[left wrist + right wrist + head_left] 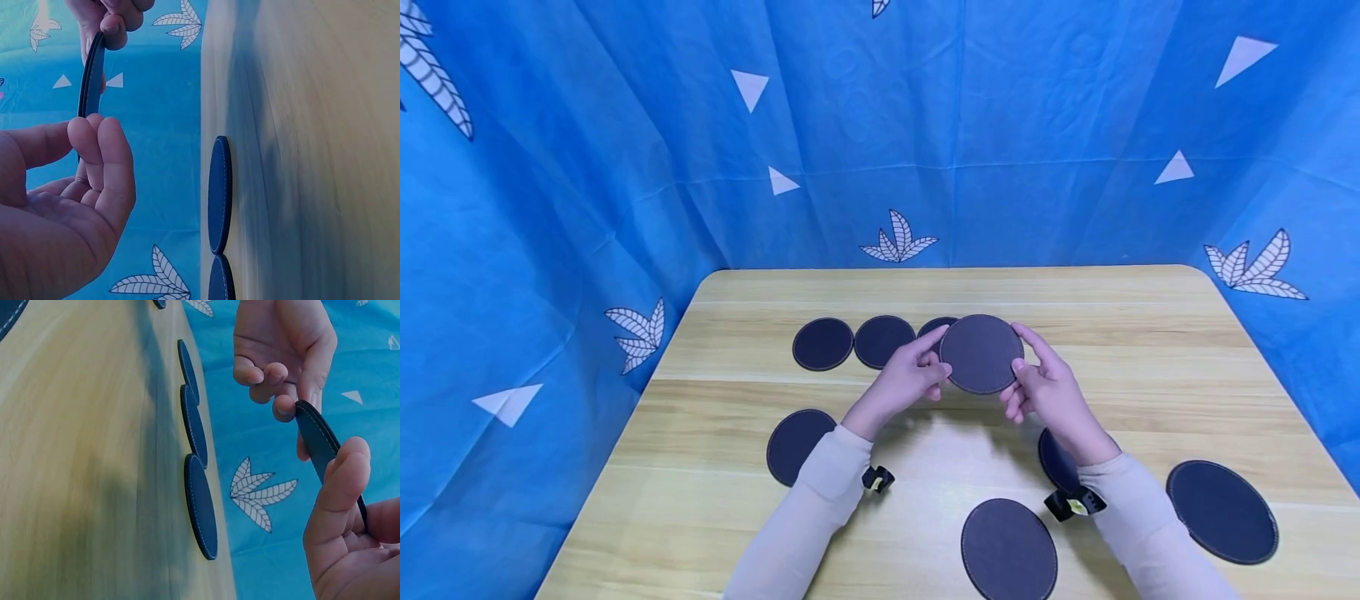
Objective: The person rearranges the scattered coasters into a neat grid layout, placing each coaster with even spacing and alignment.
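Curtain (550, 267) is hanging at the far left, beyond the table (1157, 375) you are working over. Near that side, the near-left disc (796, 446) is lying flat, partly hidden by your left sleeve (808, 508). Behind it, the first row disc (823, 343) and second row disc (884, 342) are lying side by side, with the third row disc (933, 326) mostly hidden.

Your left hand (904, 383) is pinching the held disc (982, 354) by its left edge, thumb and index finger closing narrow on the rim. The held disc is hanging above the table between your hands, its broad face facing you. Below it, the front disc (1009, 548) is lying well apart from the row. Your right hand (1062, 402) is pinching the opposite edge the same way, other fingers curling loosely. Under that wrist, the covered disc (1058, 463) is showing only in part; farther right, the right disc (1222, 512) is lying alone.

You seem to be at a mid-air, two-handed step. Judging from this, the next move is calling for matched pinches, both hands travelling together so the disc isn't twisting or slipping.
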